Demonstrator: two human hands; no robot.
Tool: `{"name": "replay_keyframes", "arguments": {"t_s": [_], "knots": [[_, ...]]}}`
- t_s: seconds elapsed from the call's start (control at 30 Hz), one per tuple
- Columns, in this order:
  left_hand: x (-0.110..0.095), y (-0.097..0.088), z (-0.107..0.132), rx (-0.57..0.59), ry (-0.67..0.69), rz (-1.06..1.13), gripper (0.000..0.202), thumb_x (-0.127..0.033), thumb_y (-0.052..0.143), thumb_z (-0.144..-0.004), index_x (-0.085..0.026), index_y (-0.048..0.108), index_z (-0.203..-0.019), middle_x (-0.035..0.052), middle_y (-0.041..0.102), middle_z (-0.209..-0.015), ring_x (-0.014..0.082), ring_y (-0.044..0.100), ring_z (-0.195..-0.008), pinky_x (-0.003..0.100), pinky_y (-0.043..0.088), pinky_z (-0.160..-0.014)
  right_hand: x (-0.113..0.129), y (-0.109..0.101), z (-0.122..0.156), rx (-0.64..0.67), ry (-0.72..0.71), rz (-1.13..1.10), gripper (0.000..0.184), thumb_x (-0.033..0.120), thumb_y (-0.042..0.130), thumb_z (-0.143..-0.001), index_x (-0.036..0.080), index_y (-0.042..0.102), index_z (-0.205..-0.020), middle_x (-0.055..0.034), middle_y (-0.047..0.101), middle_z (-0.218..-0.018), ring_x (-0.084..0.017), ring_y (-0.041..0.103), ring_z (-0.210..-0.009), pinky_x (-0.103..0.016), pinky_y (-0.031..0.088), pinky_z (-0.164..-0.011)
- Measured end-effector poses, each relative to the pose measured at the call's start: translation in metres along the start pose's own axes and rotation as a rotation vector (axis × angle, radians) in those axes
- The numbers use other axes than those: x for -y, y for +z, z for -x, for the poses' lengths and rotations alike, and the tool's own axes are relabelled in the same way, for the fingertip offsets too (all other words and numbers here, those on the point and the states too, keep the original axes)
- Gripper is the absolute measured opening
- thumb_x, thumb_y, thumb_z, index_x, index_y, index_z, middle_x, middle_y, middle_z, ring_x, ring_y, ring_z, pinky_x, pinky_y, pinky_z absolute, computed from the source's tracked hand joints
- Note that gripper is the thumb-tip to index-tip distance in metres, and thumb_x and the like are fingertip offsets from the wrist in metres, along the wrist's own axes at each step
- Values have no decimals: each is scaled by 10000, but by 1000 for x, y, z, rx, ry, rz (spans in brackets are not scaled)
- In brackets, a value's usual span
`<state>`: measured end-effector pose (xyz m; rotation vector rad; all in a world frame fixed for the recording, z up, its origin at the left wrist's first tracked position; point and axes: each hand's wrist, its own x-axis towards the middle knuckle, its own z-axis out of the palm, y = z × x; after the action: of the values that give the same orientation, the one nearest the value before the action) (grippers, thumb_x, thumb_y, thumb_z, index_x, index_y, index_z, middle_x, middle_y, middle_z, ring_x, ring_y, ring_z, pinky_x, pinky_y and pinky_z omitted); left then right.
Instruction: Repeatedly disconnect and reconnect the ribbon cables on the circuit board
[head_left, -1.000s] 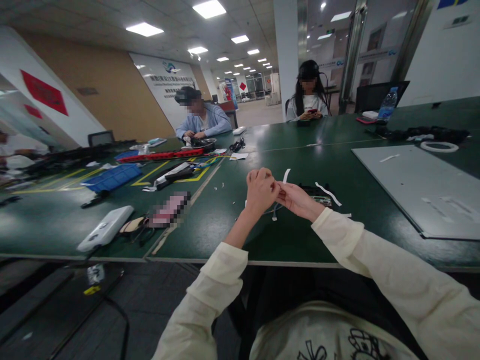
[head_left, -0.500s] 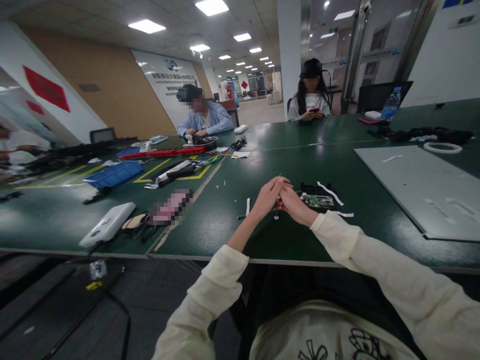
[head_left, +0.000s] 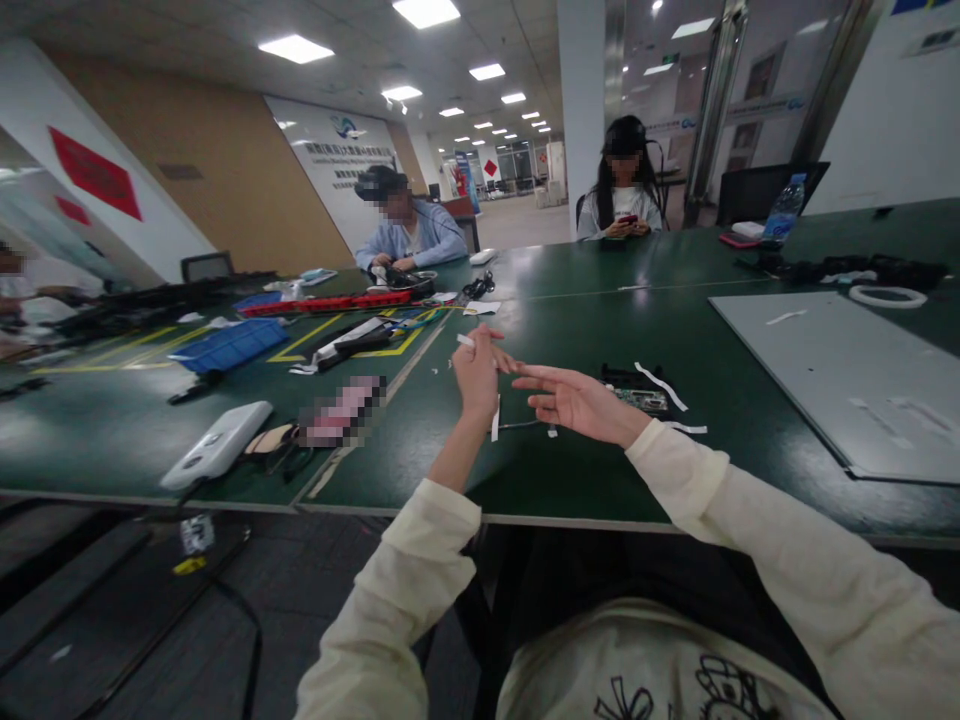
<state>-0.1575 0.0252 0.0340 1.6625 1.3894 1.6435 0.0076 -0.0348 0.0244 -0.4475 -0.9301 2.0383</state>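
Moved since the earlier frame: left hand (head_left: 475, 378), now parted leftward from its clasp with the right hand (head_left: 576, 402). Left fingers: mostly curled, a white strip (head_left: 466, 341) held and projecting at upper left, above the table (head_left: 420, 450). Right fingers: extended and spread, nothing visibly held, tips close to the left fingers; contact cannot be told. Circuit board (head_left: 646, 401): on the table, beyond the right wrist. Paper strip (head_left: 495, 420): flat, beside the left wrist.
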Motion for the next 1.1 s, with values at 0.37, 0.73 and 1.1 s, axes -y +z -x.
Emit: {"name": "replay_keyframes", "arguments": {"t_s": [0.37,0.73,1.1], "knots": [[31,-47,19,582,-51,-1234,505,-602,425,-902,-147,552,-1081,182,703,-1002,306,683,-942,332,487,-763,6,-35,-8,-323,-32,154,112,199,634,-844,162,728,-893,-28,664,-780,-70,575,-621,-157,481,-548],[32,-65,-5,593,-85,-1314,290,-237,348,-942,-121,567,-1091,201,680,-1117,277,671,-1031,329,500,-819,0,-24,4,-222,19,481,163,209,580,-864,190,740,-892,-39,686,-846,-105,624,-740,-199,495,-651],[41,-69,-4,716,-39,-1409,424,-462,320,-995,-142,554,-1148,171,691,-1074,276,672,-1034,340,507,-843,2,-22,6,-246,96,556,196,240,539,-922,179,725,-918,-35,675,-860,-87,613,-740,-184,478,-675]]}}
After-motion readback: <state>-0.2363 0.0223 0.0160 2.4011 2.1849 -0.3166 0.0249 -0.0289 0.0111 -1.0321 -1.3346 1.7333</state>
